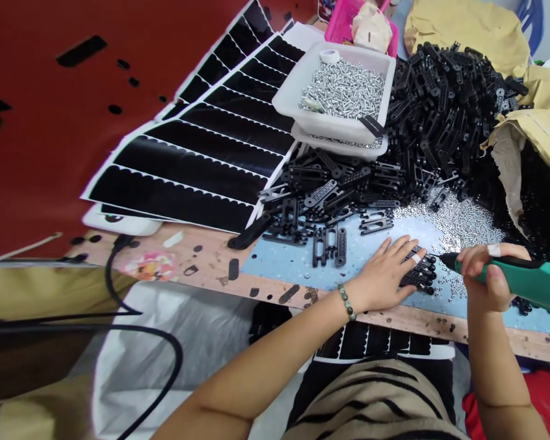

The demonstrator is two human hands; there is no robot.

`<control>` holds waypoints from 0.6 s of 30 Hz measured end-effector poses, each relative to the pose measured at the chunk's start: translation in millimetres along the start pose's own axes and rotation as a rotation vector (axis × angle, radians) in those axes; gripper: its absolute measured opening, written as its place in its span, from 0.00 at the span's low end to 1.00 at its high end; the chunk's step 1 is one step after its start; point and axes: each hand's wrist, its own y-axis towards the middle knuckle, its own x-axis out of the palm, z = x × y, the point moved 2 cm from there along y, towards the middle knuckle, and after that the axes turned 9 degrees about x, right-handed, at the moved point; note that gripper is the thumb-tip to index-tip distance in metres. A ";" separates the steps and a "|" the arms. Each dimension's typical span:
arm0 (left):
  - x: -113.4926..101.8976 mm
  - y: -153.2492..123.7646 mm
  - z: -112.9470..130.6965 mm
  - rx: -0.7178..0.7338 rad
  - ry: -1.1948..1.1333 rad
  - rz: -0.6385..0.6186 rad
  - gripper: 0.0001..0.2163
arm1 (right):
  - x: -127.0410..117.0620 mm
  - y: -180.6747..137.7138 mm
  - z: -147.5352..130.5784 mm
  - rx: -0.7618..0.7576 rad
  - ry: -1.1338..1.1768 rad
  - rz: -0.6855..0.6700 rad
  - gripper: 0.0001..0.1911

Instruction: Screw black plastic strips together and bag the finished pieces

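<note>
My left hand (pixel 387 272) lies flat, fingers stretched out, pressing on a small stack of black plastic brackets (pixel 420 272) at the front of the light blue mat (pixel 284 260). A beaded bracelet (pixel 347 301) circles that wrist. My right hand (pixel 488 275) is closed around a green electric screwdriver (pixel 527 281), its black tip pointing left at the bracket stack. One finger of that hand wears white tape. Loose silver screws (pixel 458 223) lie scattered on the mat just behind both hands.
A big heap of black brackets (pixel 444 110) fills the back right, beside yellow sacks (pixel 543 116). Two stacked white trays (pixel 337 91) hold screws. Black sticker sheets (pixel 211 159) fan out at left. A black cable (pixel 119 287) hangs off the wooden table edge (pixel 421 318).
</note>
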 end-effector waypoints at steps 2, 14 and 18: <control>-0.3 0.1 0.0 -0.001 -0.002 -0.003 0.34 | 1.7 1.8 0.9 0.008 0.023 0.008 0.06; 0.2 -0.3 0.1 0.000 0.001 -0.005 0.33 | -5.0 -8.2 16.0 0.077 -0.008 -0.053 0.05; -0.1 -1.1 0.5 -0.003 -0.006 0.001 0.33 | -5.8 -10.7 9.5 0.062 -0.022 -0.035 0.05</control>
